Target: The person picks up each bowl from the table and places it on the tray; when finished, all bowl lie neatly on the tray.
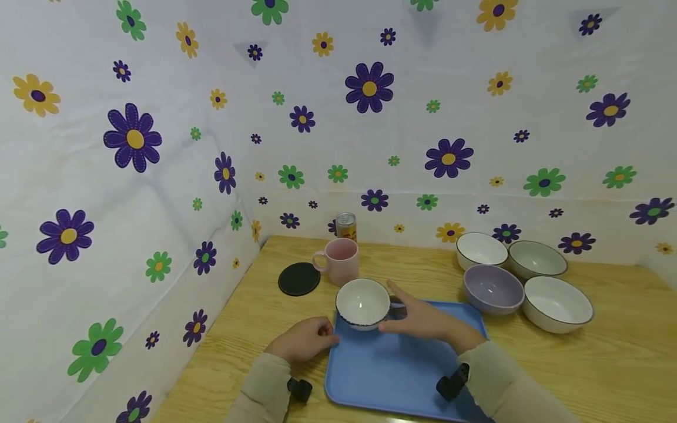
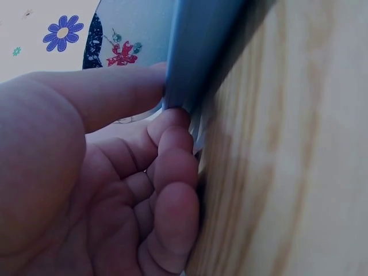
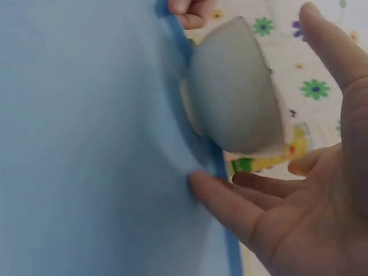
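A white bowl with a dark patterned rim stands upright at the far left corner of a blue tray. Beside it is my right hand, thumb and fingers spread apart; the right wrist view shows a gap between the palm and the bowl. My left hand pinches the tray's left edge. In the left wrist view its thumb lies on top of the rim and curled fingers are at the underside. Red decoration shows on the bowl's outside.
A pink mug stands just behind the bowl, with a can farther back. A black round coaster lies to the left. At the back right are a purple bowl and several other bowls, close to the tray's corner.
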`<state>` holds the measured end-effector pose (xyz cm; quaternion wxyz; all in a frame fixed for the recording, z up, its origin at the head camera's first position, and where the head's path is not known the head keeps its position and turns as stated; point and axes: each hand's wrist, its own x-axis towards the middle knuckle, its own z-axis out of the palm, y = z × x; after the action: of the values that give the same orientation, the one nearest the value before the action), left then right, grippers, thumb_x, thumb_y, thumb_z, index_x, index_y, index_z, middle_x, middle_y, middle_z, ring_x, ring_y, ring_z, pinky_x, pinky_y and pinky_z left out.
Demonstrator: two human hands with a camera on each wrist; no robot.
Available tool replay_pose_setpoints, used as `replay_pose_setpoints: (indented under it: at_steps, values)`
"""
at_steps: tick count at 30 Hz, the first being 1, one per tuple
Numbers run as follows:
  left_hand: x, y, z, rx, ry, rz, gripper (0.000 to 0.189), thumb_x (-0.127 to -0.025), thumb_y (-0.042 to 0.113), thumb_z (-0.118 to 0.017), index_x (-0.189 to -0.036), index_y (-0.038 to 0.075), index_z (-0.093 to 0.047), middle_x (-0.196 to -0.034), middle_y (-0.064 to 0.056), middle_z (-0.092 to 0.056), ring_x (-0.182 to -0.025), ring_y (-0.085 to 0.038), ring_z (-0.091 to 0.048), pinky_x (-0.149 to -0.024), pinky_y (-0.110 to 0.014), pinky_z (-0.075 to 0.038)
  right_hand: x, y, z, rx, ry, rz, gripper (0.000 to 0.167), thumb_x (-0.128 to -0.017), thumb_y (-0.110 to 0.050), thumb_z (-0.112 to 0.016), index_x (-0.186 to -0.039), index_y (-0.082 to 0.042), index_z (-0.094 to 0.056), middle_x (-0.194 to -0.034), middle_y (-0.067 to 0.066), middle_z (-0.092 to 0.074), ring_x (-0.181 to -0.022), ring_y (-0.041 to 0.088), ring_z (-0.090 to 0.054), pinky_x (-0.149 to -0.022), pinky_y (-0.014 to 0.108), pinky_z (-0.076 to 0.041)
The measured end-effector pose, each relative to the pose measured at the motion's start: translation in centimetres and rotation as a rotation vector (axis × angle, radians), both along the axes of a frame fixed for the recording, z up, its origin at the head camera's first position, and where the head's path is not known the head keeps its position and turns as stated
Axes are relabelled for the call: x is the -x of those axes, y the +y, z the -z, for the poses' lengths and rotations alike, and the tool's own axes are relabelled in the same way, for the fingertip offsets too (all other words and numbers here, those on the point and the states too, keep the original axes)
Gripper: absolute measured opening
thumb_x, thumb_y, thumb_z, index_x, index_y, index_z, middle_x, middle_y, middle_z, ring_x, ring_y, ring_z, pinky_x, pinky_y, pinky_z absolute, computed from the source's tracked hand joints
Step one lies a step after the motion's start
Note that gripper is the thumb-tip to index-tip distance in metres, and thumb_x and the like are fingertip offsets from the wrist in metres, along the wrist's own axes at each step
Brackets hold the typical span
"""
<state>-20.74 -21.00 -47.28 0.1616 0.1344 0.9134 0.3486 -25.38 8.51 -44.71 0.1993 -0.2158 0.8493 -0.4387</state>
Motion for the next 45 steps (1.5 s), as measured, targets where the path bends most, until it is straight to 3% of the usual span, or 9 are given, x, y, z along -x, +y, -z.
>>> replay_pose_setpoints:
  at_steps: [8,18,23,31,35,37,39,41,45]
  values:
    - [0.2,-0.1,-0.1,0.000,0.012,0.004,0.021,-0.099,0.034,-0.063,-0.091,0.015,-0.061,-0.081,0.003,-0.058,-0.072,-0.013,-0.052,-0.064,-0.030,-0.043,-0.7,3.7,-2.8,0.140,0.215,0.111,0.060,-0.096,-0.038,-0.069,-0.146,-0.011,-0.050,-0.136,0.014,-0.060,-0.120,0.033,-0.060,-0.092,0.047,-0.053]
    - [0.1,0.3,0.1,-0.020,-0.021,-0.006,0.024,-0.099,0.034,-0.064,-0.089,0.013,-0.060,-0.079,0.001,-0.056,-0.071,-0.015,-0.051,-0.061,-0.031,-0.041,-2.6,9.5,-4.9,0.196,0.468,0.303,0.035,-0.100,-0.023,-0.065,-0.131,-0.007,-0.063,-0.121,0.012,-0.068,-0.100,0.006,-0.065,-0.081,0.021,-0.052]
    - [0.1,0.4,0.0,-0.027,-0.009,-0.016,0.024,-0.099,0.035,-0.064,-0.089,0.013,-0.061,-0.079,0.001,-0.056,-0.071,-0.015,-0.051,-0.062,-0.031,-0.042,-3.1,11.9,-4.6,0.174,0.600,0.445,0.029,-0.100,-0.022,-0.065,-0.123,-0.004,-0.067,-0.112,0.006,-0.070,-0.095,-0.006,-0.059,-0.082,0.008,-0.045]
    - [0.3,0.3,0.6,-0.023,-0.028,-0.021,0.024,-0.098,0.035,-0.065,-0.089,0.013,-0.061,-0.079,0.002,-0.056,-0.072,-0.015,-0.051,-0.062,-0.031,-0.042,-3.8,15.6,-2.9,0.148,0.749,0.621,0.019,-0.097,-0.015,-0.069,-0.111,-0.002,-0.071,-0.098,-0.030,-0.059,-0.089,-0.012,-0.055,-0.076,0.004,-0.042]
    - [0.3,0.3,0.7,-0.022,-0.022,-0.019,0.023,-0.099,0.034,-0.064,-0.088,0.015,-0.060,-0.078,0.003,-0.056,-0.071,-0.014,-0.051,-0.062,-0.030,-0.042,-3.6,17.9,-2.6,0.096,0.817,0.657,0.022,-0.091,-0.012,-0.074,-0.111,-0.002,-0.072,-0.102,-0.013,-0.067,-0.091,-0.015,-0.052,-0.078,0.003,-0.039]
    - [0.3,0.4,0.7,-0.024,-0.017,-0.016,0.023,-0.100,0.034,-0.063,-0.088,0.015,-0.060,-0.078,0.003,-0.055,-0.070,-0.013,-0.051,-0.062,-0.029,-0.042,-3.4,19.0,-2.4,0.046,0.828,0.697,0.027,-0.090,-0.015,-0.076,-0.114,-0.003,-0.071,-0.110,0.003,-0.069,-0.096,-0.006,-0.055,-0.081,0.003,-0.034]
    - [0.2,0.4,0.6,-0.023,-0.011,-0.018,0.023,-0.100,0.034,-0.063,-0.088,0.015,-0.060,-0.077,0.003,-0.055,-0.070,-0.013,-0.051,-0.061,-0.029,-0.042,-3.2,20.1,-2.2,0.001,0.810,0.730,0.034,-0.091,-0.019,-0.076,-0.119,-0.001,-0.068,-0.121,0.017,-0.066,-0.106,0.011,-0.058,-0.088,0.010,-0.038]
    - [0.1,0.3,0.6,-0.026,-0.016,-0.023,0.023,-0.100,0.034,-0.064,-0.088,0.014,-0.060,-0.077,0.003,-0.055,-0.069,-0.013,-0.050,-0.060,-0.029,-0.041,-3.0,21.0,-1.9,-0.043,0.747,0.760,0.044,-0.093,-0.026,-0.073,-0.127,0.000,-0.063,-0.134,0.024,-0.058,-0.115,0.032,-0.056,-0.099,0.030,-0.043]
    - [0.1,0.4,0.5,-0.026,-0.020,-0.023,0.024,-0.099,0.035,-0.065,-0.089,0.014,-0.060,-0.077,0.002,-0.055,-0.069,-0.014,-0.050,-0.060,-0.029,-0.040,-2.5,22.7,-1.2,-0.059,0.580,0.812,0.070,-0.096,-0.037,-0.068,-0.145,0.006,-0.044,-0.154,0.031,-0.032,-0.138,0.056,-0.028,-0.105,0.074,-0.024]
